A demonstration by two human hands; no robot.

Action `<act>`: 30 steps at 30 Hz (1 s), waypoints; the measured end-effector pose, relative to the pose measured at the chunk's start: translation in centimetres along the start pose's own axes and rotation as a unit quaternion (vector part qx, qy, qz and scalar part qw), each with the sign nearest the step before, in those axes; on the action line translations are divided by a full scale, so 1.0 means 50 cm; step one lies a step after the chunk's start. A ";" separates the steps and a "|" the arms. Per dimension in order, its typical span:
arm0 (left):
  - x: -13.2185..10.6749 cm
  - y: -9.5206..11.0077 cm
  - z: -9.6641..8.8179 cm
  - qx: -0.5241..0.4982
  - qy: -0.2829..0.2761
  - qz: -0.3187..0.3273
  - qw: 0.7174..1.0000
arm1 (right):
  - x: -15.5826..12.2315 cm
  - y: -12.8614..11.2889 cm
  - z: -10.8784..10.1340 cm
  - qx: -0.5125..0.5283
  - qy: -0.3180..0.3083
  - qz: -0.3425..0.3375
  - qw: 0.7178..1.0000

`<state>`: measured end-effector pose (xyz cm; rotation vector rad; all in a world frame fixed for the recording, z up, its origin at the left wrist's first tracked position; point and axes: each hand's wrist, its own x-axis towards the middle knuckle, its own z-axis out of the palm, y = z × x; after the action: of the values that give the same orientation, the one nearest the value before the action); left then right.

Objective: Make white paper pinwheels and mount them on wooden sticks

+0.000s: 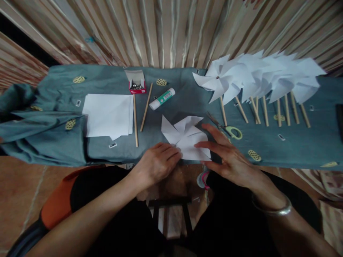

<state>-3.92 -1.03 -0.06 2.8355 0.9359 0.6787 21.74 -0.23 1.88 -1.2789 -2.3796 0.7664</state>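
A white paper pinwheel (184,134) without a stick lies near the front edge of the cloth-covered table, some of its blades folded up. My left hand (160,160) has its fingers closed together at the pinwheel's lower left edge, pinching the paper there. Spread wide, the fingers of my right hand (225,155) reach over the right side of the pinwheel, and one fingertip touches the paper. Just beyond that hand are scissors (234,132) with pale green handles. A glue stick (162,99) lies behind the pinwheel.
Finished pinwheels on sticks (241,76) overlap at the back right. To the left lie a stack of white paper (107,114) and two loose wooden sticks (135,123). A small open red box (137,86) holds shiny metal pins. The table's cloth (61,139) is bunched at the left end.
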 end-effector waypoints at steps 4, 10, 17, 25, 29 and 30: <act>-0.001 0.000 -0.003 -0.006 -0.009 0.001 1.000 | 0.005 -0.008 0.011 0.029 0.002 -0.007 1.000; -0.002 0.016 0.007 -0.005 0.011 0.000 1.000 | 0.018 -0.013 0.031 0.027 0.038 0.008 0.999; -0.005 0.018 0.019 -0.027 -0.011 0.015 0.999 | 0.033 -0.009 0.058 0.002 0.102 -0.008 0.995; -0.010 0.009 0.034 -0.074 -0.005 -0.017 0.997 | 0.031 -0.017 0.063 -0.030 0.148 -0.039 0.988; -0.008 0.005 0.030 -0.106 -0.018 -0.038 0.993 | 0.028 -0.018 0.063 -0.049 0.145 -0.060 0.986; -0.007 0.004 0.030 -0.115 -0.019 -0.041 0.992 | 0.028 -0.018 0.064 -0.052 0.145 -0.063 0.986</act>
<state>-3.43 -1.31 -1.51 2.5851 0.8993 0.6729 18.72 -0.44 -0.09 -1.1741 -2.2601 0.3931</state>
